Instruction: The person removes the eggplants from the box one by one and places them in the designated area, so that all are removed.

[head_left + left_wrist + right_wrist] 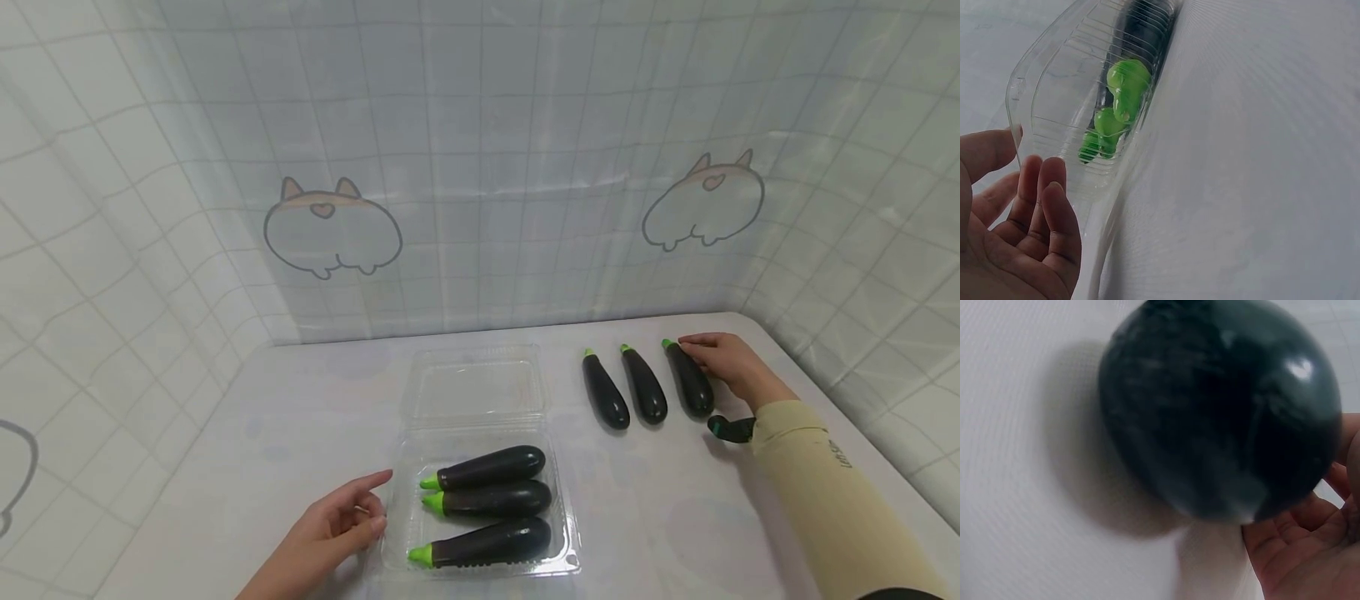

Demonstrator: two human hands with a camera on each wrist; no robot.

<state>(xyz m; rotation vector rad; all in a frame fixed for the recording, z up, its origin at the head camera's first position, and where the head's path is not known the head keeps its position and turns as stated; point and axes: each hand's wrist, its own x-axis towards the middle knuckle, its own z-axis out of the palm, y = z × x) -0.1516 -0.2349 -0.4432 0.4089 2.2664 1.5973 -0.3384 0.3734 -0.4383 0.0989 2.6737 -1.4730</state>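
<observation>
In the head view, my right hand is at the right side of the rightmost eggplant, fingertips by its neck. Its rounded dark end fills much of the right wrist view, with the fingers beside and partly behind it. My left hand rests at the left edge of an open clear plastic clamshell box, thumb and fingertips right at its rim in the left wrist view. Inside the box lie three eggplants, green stems pointing left.
Two more eggplants, one and another, lie in a row left of the one by my right hand. The box's lid is folded back on the white table. A tiled-pattern curtain rises behind.
</observation>
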